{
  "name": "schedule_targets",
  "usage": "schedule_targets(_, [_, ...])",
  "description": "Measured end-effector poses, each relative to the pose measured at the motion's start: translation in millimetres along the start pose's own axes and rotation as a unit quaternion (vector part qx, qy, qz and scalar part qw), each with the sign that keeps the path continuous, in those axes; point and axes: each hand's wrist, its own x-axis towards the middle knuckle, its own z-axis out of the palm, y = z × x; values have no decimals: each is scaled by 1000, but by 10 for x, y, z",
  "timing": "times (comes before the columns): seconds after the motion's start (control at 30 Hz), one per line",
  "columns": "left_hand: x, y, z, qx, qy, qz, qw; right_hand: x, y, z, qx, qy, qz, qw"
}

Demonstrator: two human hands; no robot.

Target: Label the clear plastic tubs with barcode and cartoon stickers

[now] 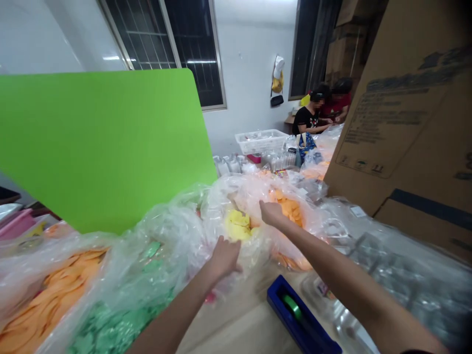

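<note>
In front of me lies a clear plastic bag (217,201) with yellow pieces (239,223) showing in its mouth. My left hand (225,256) is at the bag's near side, its fingers curled onto the film. At the right side of the opening, my right hand (272,214) is closed on the plastic, just beside a bag of orange pieces (289,206). Both hands are slightly blurred, and their fingertips are partly hidden. Below my right forearm sits a blue tape dispenser (300,317) with a green roll.
Bags of green pieces (114,324) and orange pieces (55,295) lie at left. A green board (110,147) stands behind them. Clear plastic trays (398,280) and a large carton (401,118) flank the right. Beyond are a white basket (261,142) and two people (308,118).
</note>
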Motion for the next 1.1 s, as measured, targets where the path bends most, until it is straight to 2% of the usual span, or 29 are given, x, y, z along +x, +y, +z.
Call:
schedule_targets(0.1, [-279,63,229,13,-20,5,1000,-94,38,26,19,32,-4,999])
schedule_targets(0.17, [-347,91,259,9,-18,2,1000,-142,45,47,35,60,-9,998])
schedule_targets(0.2, [-335,67,217,6,-9,-4,1000,-142,50,40,44,76,-9,996])
schedule_targets(0.3, [-184,-199,-134,-5,51,-50,997,-7,77,-119,76,133,-5,988])
schedule_targets(0.4, [-31,-555,-588,-10,156,-131,979,237,89,-441,111,197,-15,974])
schedule_targets(0.47, [-11,-659,-746,-5,216,-166,962,338,75,-633,133,237,-28,962])
schedule_targets(0.5, [-31,-651,-749,-1,237,-170,957,347,66,-690,142,251,-35,957])
schedule_targets(0.53, [-66,-609,-699,1,248,-163,955,326,59,-709,149,260,-43,953])
schedule_targets(0.6, [-155,-458,-467,3,243,-117,963,205,63,-620,159,253,-63,952])
schedule_targets(0.7, [-255,-226,5,5,195,-9,981,-75,167,-246,166,190,-91,963])
schedule_targets(0.77, [-276,-146,233,10,185,29,982,-270,351,19,177,148,-96,968])
schedule_targets(0.83, [-283,-131,332,12,199,40,979,-480,663,181,192,139,-80,968])
schedule_targets(0.97, [-351,-175,288,-6,274,49,960,-1142,1598,192,178,176,26,968])
schedule_targets(1.03, [-419,-166,258,-24,332,50,941,-1621,2045,177,149,166,84,971])
schedule_targets(1.1, [-501,-104,258,-45,391,47,918,-2100,2339,234,128,141,129,973])
